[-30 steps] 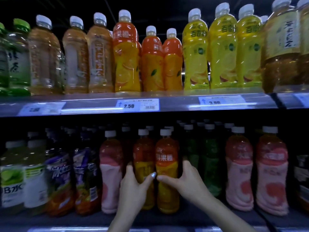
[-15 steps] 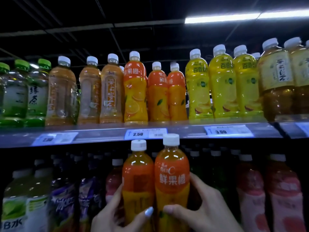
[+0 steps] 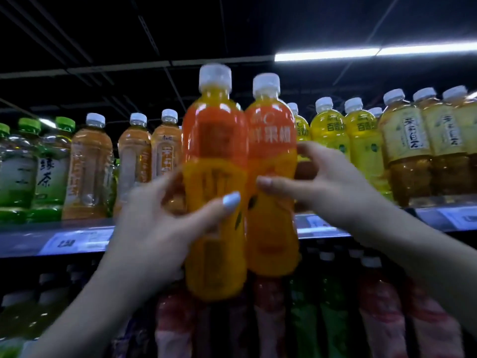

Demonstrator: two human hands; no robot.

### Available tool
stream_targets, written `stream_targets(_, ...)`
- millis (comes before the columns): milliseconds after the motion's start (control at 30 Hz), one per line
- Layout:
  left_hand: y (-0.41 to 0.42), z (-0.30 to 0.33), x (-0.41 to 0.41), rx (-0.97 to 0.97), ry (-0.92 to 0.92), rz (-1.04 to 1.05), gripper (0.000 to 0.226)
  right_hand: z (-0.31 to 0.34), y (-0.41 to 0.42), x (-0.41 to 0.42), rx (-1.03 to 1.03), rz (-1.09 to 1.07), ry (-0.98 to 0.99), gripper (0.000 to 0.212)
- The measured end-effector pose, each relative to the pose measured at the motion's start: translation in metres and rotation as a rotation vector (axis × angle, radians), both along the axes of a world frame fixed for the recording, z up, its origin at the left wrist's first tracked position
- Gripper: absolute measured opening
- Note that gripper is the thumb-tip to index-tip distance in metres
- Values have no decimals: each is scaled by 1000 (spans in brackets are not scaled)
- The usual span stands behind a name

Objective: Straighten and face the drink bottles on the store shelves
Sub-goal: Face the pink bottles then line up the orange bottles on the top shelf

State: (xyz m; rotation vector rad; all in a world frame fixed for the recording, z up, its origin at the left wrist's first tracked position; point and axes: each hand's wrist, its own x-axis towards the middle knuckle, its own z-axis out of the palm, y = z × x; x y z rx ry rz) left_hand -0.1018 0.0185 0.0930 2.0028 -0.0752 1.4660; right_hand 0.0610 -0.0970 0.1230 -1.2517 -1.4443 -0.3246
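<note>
Two orange juice bottles are up in the air in front of the upper shelf (image 3: 31, 241), one per hand, held side by side and touching; the job now, as I read it, is to land them in the orange juice row on that shelf, which sits hidden behind them. Left to right then: the left hand (image 3: 157, 228) is wrapped round the left orange bottle (image 3: 215, 161), thumb across the front low on the label, fingers curled behind; that bottle shows its back panel of fine print, so it wants a half turn before it goes down, rolled between thumb and fingers rather than regripped; the right orange bottle (image 3: 271, 182) shows its big white characters to the front, so it is already faced and only needs setting down square; the right hand (image 3: 327, 179) grasps it from the side, thumb on the front, fingers round the back. Best to set them down one at a time, bases flat, front edges level with the neighbouring tea bottles (image 3: 89, 171) on the left and the yellow bottles (image 3: 327, 135) on the right; lifting two together near a crowded row risks knocking a neighbour. Both held bottles are full, white-capped, orange wrap above and yellow below, waisted in the middle, and blurred.
</note>
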Motion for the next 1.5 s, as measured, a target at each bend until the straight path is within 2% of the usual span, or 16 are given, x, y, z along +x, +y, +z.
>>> stream_targets(67,3,32,15,38,-62,90,35,28,8,8,36,-89,-13,61)
stream_targets(133,11,64,37,-42,-61,144,26,51,19,18,83,-176,-9,52)
stream_targets(200,24,85,60,-62,-67,183,20,65,32,29,98,-275,2,53)
stream_targets(367,41,98,100,-80,-51,318,29,71,59,52,105,-426,45,47)
stream_targets(467,51,92,111,-77,-64,422,34,70,65,57,103,-502,20,57)
stream_targets(667,53,81,114,-16,-97,573,46,67,65,55,126,-531,-33,63)
stream_targets(800,50,80,116,54,-160,656,66,66,66,54,145,-532,-29,56)
stream_targets(1200,58,89,125,45,-110,762,68,67,78,57,213,-591,-42,54)
stream_targets(1500,61,92,126,61,-84,794,59,65,82,56,285,-580,-53,49)
